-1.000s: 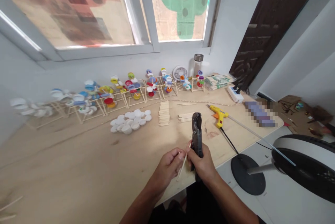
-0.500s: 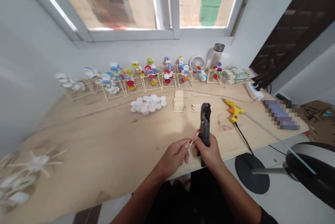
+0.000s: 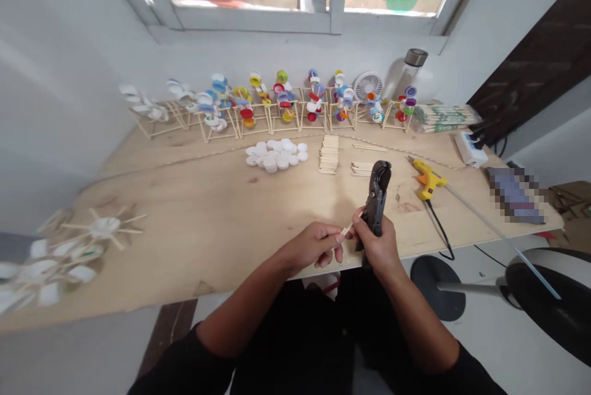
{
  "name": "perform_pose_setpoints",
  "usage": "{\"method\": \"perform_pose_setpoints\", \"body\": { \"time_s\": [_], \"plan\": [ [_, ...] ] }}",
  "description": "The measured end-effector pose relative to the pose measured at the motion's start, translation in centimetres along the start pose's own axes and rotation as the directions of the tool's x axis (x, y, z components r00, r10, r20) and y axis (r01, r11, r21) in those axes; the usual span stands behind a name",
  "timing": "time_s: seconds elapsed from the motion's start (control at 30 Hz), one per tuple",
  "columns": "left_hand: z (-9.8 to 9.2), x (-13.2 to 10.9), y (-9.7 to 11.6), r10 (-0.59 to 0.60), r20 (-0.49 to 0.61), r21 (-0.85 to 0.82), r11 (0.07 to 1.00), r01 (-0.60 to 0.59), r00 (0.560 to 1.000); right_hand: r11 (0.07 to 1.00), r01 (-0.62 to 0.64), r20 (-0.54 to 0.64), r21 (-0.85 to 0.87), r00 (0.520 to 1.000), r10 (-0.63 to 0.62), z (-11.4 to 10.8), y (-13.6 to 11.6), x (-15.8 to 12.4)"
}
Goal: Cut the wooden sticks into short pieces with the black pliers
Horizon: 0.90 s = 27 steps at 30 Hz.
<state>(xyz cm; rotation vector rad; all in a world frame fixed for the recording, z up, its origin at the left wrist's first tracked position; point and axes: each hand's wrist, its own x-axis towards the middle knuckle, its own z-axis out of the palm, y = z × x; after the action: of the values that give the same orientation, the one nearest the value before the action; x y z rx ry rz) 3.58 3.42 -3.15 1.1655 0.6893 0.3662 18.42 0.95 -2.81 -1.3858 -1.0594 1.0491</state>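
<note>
My left hand (image 3: 316, 244) is closed at the table's front edge, pinching the end of a thin wooden stick (image 3: 348, 228) between thumb and fingers. My right hand (image 3: 379, 246) grips a black hand cutter (image 3: 377, 198), held upright with its head pointing away from me. The fingertips of that hand also touch the stick's other end, beside the cutter. Beyond the cutter lie a small pile of short sticks (image 3: 361, 169) and a neat stack of sticks (image 3: 329, 155). White bottle caps (image 3: 277, 155) are heaped left of the stack.
Stick frames with coloured cap wheels (image 3: 286, 96) line the wall. A yellow glue gun (image 3: 428, 178) lies to the right, near a power strip (image 3: 471, 149) and bagged sticks (image 3: 446, 117). Stick-and-cap wheels (image 3: 105, 227) lie at the left. A stool (image 3: 545, 284) stands at right.
The view has tilted down and shifted left, so the table's contents appear higher and further right. Both hands keep their grip on the stick and cutter; the cutter leans slightly more to the right.
</note>
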Motion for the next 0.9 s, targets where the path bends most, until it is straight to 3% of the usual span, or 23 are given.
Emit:
{"method": "perform_pose_setpoints", "body": {
  "time_s": [0.37,0.9],
  "plan": [
    [-0.23,0.51,-0.58,0.005,-0.035,-0.121,0.993,-0.01,0.999,0.999,0.019,-0.053,-0.027,0.998,-0.02,0.03,0.41,0.16],
    [-0.54,0.74,-0.48,-0.043,-0.063,-0.161,0.986,0.032,0.997,0.998,-0.024,-0.072,0.055,0.997,0.028,0.33,0.65,0.34]
  ]
}}
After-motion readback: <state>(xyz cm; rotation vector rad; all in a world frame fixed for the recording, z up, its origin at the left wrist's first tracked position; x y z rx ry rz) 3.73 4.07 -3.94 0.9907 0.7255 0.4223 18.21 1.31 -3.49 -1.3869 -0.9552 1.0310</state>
